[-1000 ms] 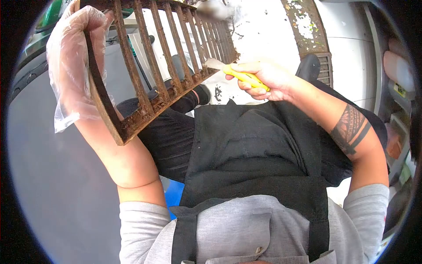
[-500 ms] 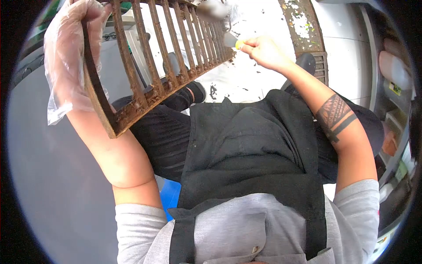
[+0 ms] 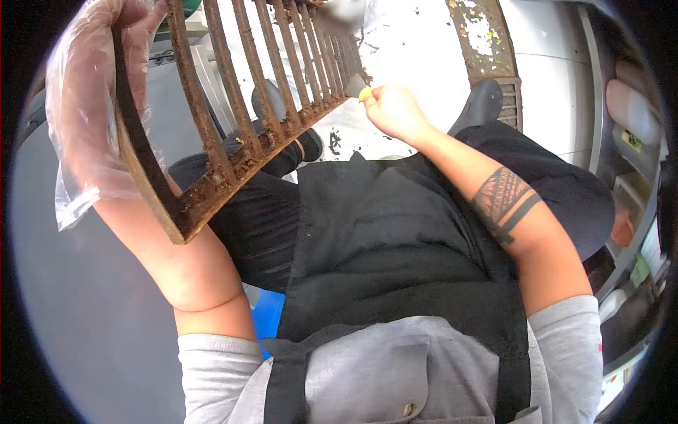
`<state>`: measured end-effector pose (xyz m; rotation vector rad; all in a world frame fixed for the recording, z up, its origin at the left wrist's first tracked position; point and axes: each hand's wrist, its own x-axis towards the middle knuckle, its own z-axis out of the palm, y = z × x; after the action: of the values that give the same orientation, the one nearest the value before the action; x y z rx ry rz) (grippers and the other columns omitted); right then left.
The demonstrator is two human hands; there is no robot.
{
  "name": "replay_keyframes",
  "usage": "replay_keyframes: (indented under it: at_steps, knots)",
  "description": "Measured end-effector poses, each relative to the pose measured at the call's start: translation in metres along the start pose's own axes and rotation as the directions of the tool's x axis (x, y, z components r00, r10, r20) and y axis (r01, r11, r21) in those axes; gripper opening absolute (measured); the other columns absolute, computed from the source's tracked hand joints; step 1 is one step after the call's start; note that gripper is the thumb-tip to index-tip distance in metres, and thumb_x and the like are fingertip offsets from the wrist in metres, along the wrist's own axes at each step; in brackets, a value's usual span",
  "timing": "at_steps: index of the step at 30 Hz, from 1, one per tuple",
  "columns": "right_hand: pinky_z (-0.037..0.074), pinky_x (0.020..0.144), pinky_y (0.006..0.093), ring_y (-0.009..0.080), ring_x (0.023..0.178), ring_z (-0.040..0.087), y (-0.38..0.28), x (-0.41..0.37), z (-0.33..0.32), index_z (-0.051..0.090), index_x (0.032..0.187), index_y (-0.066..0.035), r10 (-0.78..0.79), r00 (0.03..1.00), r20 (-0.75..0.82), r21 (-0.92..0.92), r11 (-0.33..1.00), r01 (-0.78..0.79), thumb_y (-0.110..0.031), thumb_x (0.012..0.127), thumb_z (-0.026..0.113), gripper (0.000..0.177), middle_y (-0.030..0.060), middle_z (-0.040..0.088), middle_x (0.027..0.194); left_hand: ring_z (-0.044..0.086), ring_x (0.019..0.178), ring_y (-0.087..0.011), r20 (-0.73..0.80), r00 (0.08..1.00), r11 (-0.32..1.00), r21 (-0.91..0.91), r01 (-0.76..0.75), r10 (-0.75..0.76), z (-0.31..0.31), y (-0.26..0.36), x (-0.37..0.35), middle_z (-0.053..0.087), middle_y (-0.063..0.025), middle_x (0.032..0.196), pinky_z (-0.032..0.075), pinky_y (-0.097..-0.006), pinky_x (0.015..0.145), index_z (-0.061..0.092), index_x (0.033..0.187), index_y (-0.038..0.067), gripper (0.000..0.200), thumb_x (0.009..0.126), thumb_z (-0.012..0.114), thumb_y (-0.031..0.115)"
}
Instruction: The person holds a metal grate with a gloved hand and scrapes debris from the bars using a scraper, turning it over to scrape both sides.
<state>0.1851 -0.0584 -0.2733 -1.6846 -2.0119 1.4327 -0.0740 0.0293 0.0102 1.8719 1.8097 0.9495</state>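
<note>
A long, rusty, dirt-caked metal grate (image 3: 247, 148) stands tilted in the upper left, its bars running back from me. My left hand (image 3: 88, 92), in a loose clear plastic glove, is closed on the grate's near end. My right hand (image 3: 395, 109) is bare and pinches a small scraper (image 3: 355, 85) by its yellow handle. The scraper's grey blade is at the grate's lower long edge, towards the far end; whether it touches the metal cannot be made out.
The white floor (image 3: 417, 42) is spotted with dark debris. Behind runs a floor channel (image 3: 487, 42) with food scraps and a slatted cover (image 3: 510, 102). A grey panel (image 3: 70, 283) stands at left, shelving with containers (image 3: 632, 109) at right. My dark shoes show below the grate.
My right hand has moved left and slightly down with the scraper. The near end of the grate and my left hand have shifted a little left and down.
</note>
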Motion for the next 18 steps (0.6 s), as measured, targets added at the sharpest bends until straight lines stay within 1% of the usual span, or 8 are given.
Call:
replay_keyframes:
  at_steps: [2,5,9,11,12,15,17,18]
  knots:
    - [0.055,0.078,0.0485,0.0438,0.076,0.071,-0.009,-0.003,0.006,0.074,0.088,0.007,0.011,0.996,-0.087,-0.046,0.999,-0.015,-0.019,0.093,0.055,0.033,0.0310,0.067,0.077,0.052,0.069,-0.0094,0.038,0.999,0.980,-0.195,-0.027,0.035,-0.002,-0.004,-0.004,0.057,-0.0035,0.081,0.051,-0.0243,0.082,0.068,0.097,-0.001,0.008,0.094,0.065,0.005]
    - [0.055,0.085,0.0520,0.0462,0.083,0.070,-0.007,0.007,0.006,0.073,0.082,0.007,0.039,0.991,-0.131,0.009,0.999,-0.038,-0.022,0.092,0.052,0.038,0.0323,0.069,0.082,0.052,0.069,-0.0093,-0.009,1.000,0.970,-0.241,0.024,-0.027,0.003,0.002,-0.008,0.057,-0.0038,0.081,0.051,-0.0246,0.083,0.069,0.098,-0.001,0.008,0.094,0.065,0.005]
    - [0.055,0.085,0.0518,0.0468,0.083,0.070,-0.024,0.018,0.001,0.072,0.080,0.008,-0.044,0.992,-0.119,-0.002,0.999,0.045,-0.021,0.093,0.051,0.038,0.0329,0.068,0.082,0.053,0.069,-0.0093,-0.046,0.998,0.968,-0.250,0.035,-0.048,0.010,0.008,-0.015,0.058,-0.0042,0.081,0.052,-0.0251,0.084,0.069,0.099,-0.001,0.010,0.094,0.065,0.006]
    - [0.056,0.083,0.0510,0.0454,0.082,0.070,-0.016,0.017,0.008,0.072,0.081,0.006,0.050,0.991,-0.124,-0.022,0.998,-0.053,-0.019,0.092,0.051,0.035,0.0304,0.069,0.081,0.053,0.069,-0.0093,-0.054,0.997,0.963,-0.268,0.039,-0.056,0.011,0.010,-0.016,0.058,-0.0044,0.082,0.052,-0.0253,0.084,0.070,0.099,-0.001,0.010,0.094,0.065,0.006]
    - [0.056,0.083,0.0510,0.0454,0.082,0.070,-0.018,0.013,0.006,0.072,0.081,0.006,0.048,0.991,-0.127,-0.022,0.998,-0.051,-0.019,0.092,0.051,0.035,0.0304,0.069,0.081,0.054,0.069,-0.0093,-0.059,0.997,0.963,-0.267,0.031,-0.049,0.013,0.011,-0.017,0.058,-0.0044,0.082,0.052,-0.0254,0.085,0.070,0.099,-0.001,0.011,0.094,0.065,0.006]
    - [0.056,0.081,0.0506,0.0443,0.081,0.071,-0.020,0.011,-0.002,0.073,0.082,0.004,0.013,0.992,-0.123,-0.026,1.000,-0.017,-0.018,0.089,0.052,0.032,0.0285,0.070,0.081,0.054,0.069,-0.0092,-0.056,0.996,0.961,-0.272,0.045,-0.063,0.014,0.009,-0.017,0.059,-0.0047,0.082,0.053,-0.0257,0.086,0.070,0.100,-0.002,0.011,0.094,0.065,0.007]
    - [0.056,0.082,0.0502,0.0431,0.084,0.071,-0.025,0.041,-0.005,0.074,0.084,0.004,-0.085,0.993,-0.083,-0.161,0.984,0.071,-0.018,0.088,0.053,0.030,0.0278,0.071,0.084,0.055,0.069,-0.0092,-0.062,0.996,0.961,-0.272,0.045,-0.064,0.014,0.008,-0.018,0.059,-0.0049,0.082,0.053,-0.0259,0.086,0.070,0.101,-0.002,0.012,0.094,0.065,0.007]
    - [0.057,0.080,0.0507,0.0434,0.081,0.071,-0.024,0.045,-0.007,0.074,0.083,0.003,-0.076,0.994,-0.076,-0.103,0.992,0.068,-0.018,0.087,0.053,0.030,0.0286,0.070,0.083,0.055,0.069,-0.0092,-0.069,0.996,0.962,-0.269,0.041,-0.062,0.014,0.009,-0.018,0.059,-0.0050,0.082,0.053,-0.0261,0.087,0.071,0.101,-0.002,0.012,0.094,0.065,0.008]
